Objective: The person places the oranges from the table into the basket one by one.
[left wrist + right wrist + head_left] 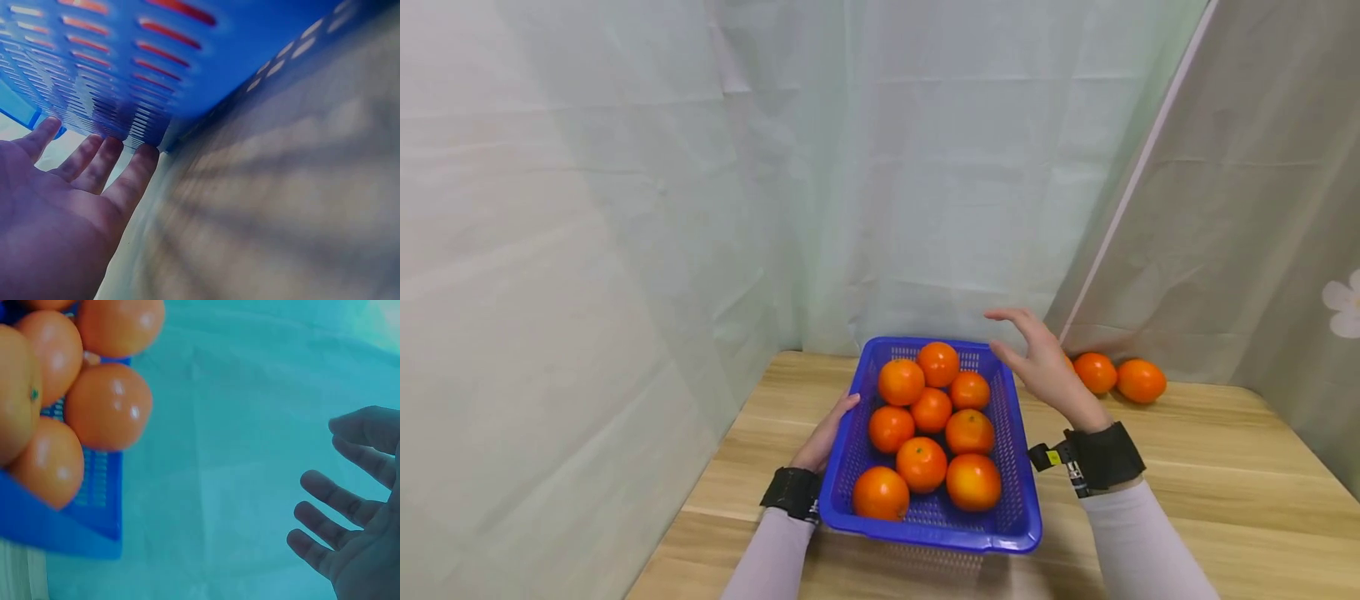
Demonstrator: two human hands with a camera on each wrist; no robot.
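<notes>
A blue perforated plastic basket (1026, 508) holds several oranges (921, 465); the oranges (109, 406) and the basket's blue rim (62, 528) also fill the left of the right wrist view. My left hand (823, 437) is at the basket's left side. In the left wrist view, extended fingers (131, 178) touch its slotted wall (81, 94), and part of the hand is hidden in the head view. Above the back right corner, my right hand (1037, 358) is held with fingers spread and slightly bent. Nothing is in it, and the right wrist view shows it apart from the fruit.
Loose oranges (1142, 382) lie on the wooden table (1210, 483) at the back right, one partly hidden behind my right hand. Pale curtains (925, 192) hang behind the table and along its left side. A black strap with a device (1101, 457) circles my right wrist.
</notes>
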